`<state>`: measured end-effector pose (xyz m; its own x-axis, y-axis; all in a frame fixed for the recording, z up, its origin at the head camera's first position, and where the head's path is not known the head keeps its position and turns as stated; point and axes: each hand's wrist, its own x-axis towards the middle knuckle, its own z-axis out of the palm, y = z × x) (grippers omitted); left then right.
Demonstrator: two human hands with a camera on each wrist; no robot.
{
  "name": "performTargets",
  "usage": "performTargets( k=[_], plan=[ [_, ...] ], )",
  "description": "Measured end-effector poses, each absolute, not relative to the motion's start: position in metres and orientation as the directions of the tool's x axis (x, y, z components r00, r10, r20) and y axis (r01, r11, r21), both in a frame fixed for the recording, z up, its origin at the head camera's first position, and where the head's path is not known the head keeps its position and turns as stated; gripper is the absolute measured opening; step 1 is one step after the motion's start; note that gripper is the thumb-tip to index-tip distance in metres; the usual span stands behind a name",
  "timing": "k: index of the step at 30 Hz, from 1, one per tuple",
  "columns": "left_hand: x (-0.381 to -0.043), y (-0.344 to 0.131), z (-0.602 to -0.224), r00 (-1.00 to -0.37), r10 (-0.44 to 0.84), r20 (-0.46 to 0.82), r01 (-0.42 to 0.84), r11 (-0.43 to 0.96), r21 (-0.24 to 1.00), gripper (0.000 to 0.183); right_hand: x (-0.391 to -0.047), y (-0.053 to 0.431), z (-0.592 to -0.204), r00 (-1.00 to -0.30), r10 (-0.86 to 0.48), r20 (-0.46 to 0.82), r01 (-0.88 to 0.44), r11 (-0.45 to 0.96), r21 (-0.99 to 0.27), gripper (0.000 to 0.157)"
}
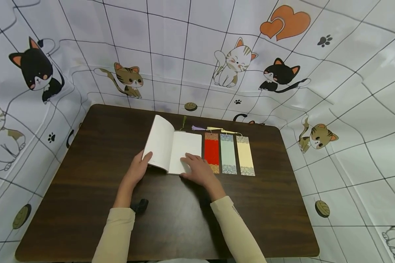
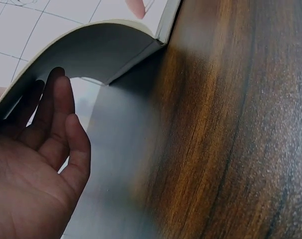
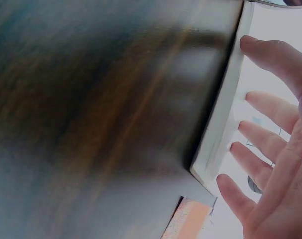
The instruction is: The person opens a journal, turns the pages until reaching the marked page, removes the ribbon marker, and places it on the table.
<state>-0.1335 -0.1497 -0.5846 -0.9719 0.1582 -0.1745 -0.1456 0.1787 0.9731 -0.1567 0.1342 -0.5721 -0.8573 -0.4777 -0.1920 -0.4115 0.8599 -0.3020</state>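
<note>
An open book (image 1: 188,144) with blank white pages lies at the middle of the table. My left hand (image 1: 137,168) grips its raised left part, thumb on the page side and fingers behind the dark cover (image 2: 106,47). That part curves upward off the table. Over the right page rests my right hand (image 1: 199,168), fingers spread and straight, with the thumb at the book's near edge (image 3: 210,154). A green tassel (image 1: 183,122) sticks out past the top of the book; what it hangs from is hidden.
Right of the book lie a red bookmark (image 1: 211,149), a mint green bookmark (image 1: 228,153) and a cream bookmark (image 1: 245,155), side by side, with tassels at the far end. They lie on the dark wooden table (image 1: 266,212). A cat-print curtain (image 1: 171,54) surrounds the table.
</note>
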Motion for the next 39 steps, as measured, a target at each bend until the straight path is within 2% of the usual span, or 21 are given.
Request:
performTargets(
  k=[5,8,15,18,23,27,31,35,37,39],
  plan=[
    [-0.13,-0.151,-0.584,-0.97,0.152,-0.187,-0.159,0.18,0.971,0.073,-0.157,0.135,-0.573,-0.846,-0.495,-0.2,-0.412,0.844,-0.344,0.064],
    [-0.128,-0.152,-0.584,-0.968,0.15,-0.2,-0.172,0.179,0.969,0.073,-0.156,0.136,-0.573,-0.831,-0.522,-0.194,-0.443,0.831,-0.337,0.053],
    [-0.125,-0.154,-0.585,-0.966,0.137,-0.218,-0.191,0.185,0.964,0.072,-0.146,0.138,-0.578,-0.797,-0.602,-0.049,-0.593,0.795,-0.126,0.01],
    [-0.125,-0.155,-0.586,-0.97,0.122,-0.211,-0.188,0.177,0.966,0.071,-0.142,0.139,-0.579,-0.789,-0.613,0.028,-0.614,0.787,-0.063,0.006],
    [-0.127,-0.152,-0.585,-0.972,0.127,-0.199,-0.177,0.17,0.969,0.069,-0.141,0.143,-0.58,-0.786,-0.611,0.095,-0.617,0.786,-0.049,0.004],
    [-0.129,-0.151,-0.583,-0.972,0.135,-0.19,-0.166,0.175,0.971,0.068,-0.146,0.149,-0.575,-0.823,-0.556,0.115,-0.564,0.823,-0.066,0.025],
    [-0.129,-0.151,-0.583,-0.973,0.145,-0.182,-0.154,0.189,0.97,0.07,-0.155,0.155,-0.568,-0.9,-0.403,0.165,-0.423,0.899,-0.11,0.065],
    [-0.129,-0.15,-0.582,-0.972,0.143,-0.184,-0.154,0.196,0.968,0.071,-0.164,0.151,-0.568,-0.966,-0.17,0.194,-0.23,0.907,-0.353,0.105],
    [-0.13,-0.148,-0.581,-0.974,0.137,-0.182,-0.154,0.196,0.968,0.071,-0.165,0.145,-0.569,-0.984,-0.099,0.148,-0.161,0.854,-0.495,0.11],
    [-0.131,-0.147,-0.582,-0.975,0.131,-0.178,-0.151,0.198,0.969,0.072,-0.163,0.137,-0.572,-0.992,-0.09,0.083,-0.122,0.794,-0.595,0.104]
  ],
)
